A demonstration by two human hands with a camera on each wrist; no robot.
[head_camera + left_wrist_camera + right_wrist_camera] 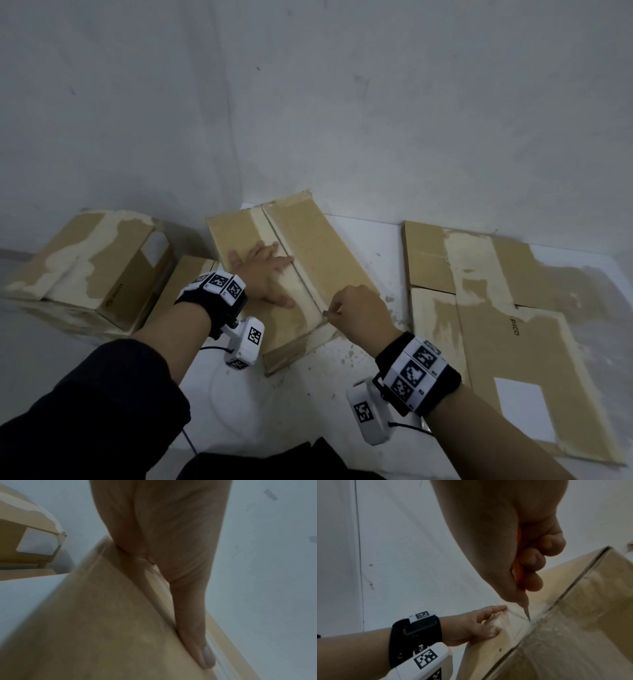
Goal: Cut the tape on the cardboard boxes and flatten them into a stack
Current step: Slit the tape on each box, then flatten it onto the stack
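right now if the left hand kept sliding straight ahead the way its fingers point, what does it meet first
The left hand lies flat on the middle box, fingers pointing across its top toward the taped seam. It would probably cross that seam first, its fingertips already about at it. The knife in the right hand sits nearer, seemingly off that line.

Right hand [513, 550] grips an orange-handled knife [526, 609], blade tip on the box [565, 635] seam; at 8 o'clock, left hand [471, 626] presses flat on the cardboard.

I see a taped box [308, 260] in the middle, an upright box [85, 260] to its left, and flattened cardboard [496, 325] lying to its right, all near the far wall [342, 102].
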